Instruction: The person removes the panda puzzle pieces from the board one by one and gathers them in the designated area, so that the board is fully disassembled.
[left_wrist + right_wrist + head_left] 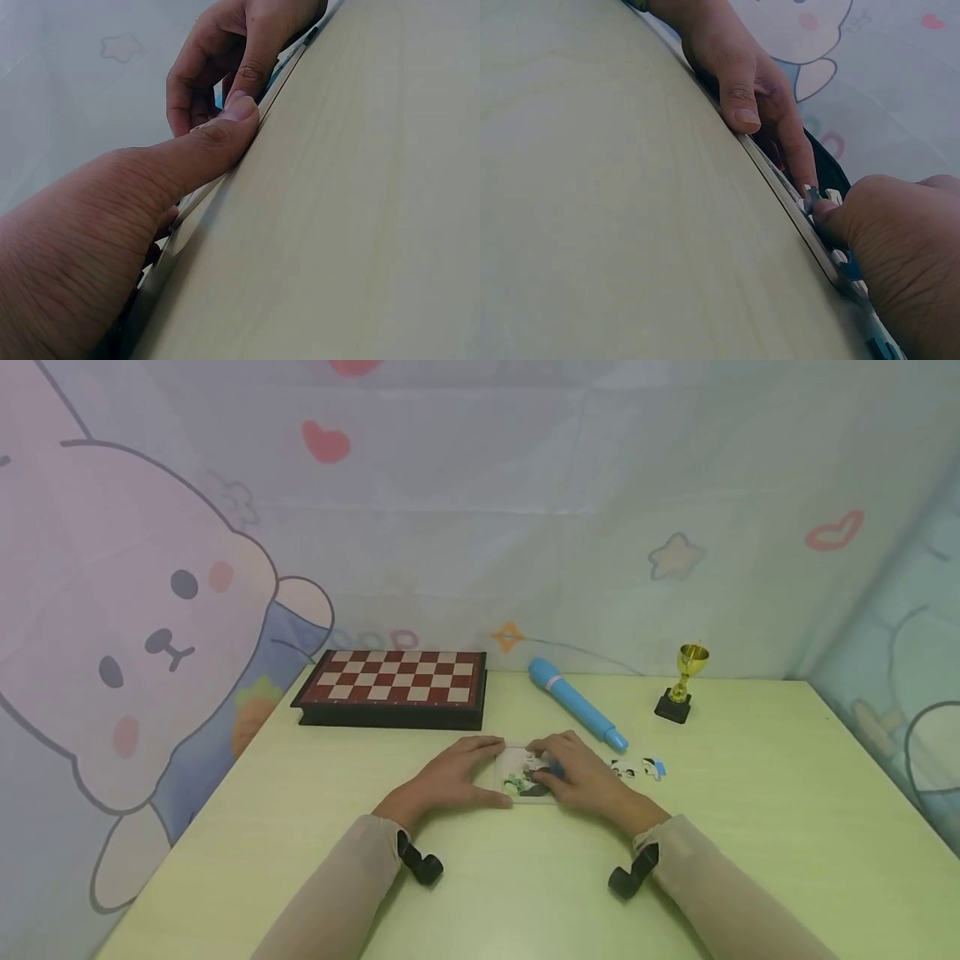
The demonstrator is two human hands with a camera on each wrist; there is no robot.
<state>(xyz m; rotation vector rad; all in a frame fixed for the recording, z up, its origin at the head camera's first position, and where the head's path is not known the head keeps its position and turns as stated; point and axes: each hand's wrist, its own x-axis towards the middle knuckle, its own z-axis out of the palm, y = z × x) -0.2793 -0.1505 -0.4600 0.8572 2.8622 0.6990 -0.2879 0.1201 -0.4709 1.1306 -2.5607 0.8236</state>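
A small square jigsaw puzzle board (504, 767) with a panda picture lies flat on the table. My left hand (453, 779) grips its left side, the thumb on the near edge and the fingers toward the far corner. Over the right part of the board, my right hand (581, 777) pinches a puzzle piece (811, 196), which stands tilted by the thumb in the right wrist view. Much of that piece is hidden by the fingers. Loose puzzle pieces (654, 768) lie on the table just right of my right hand.
Behind my left hand sits a red-and-white chessboard box (397, 689). A blue thick pen-shaped tube (577, 703) lies slantwise beyond the right hand. Farther right stands a small gold trophy cup (681, 681) on a black base. A printed cloth backdrop hangs behind the table (750, 843).
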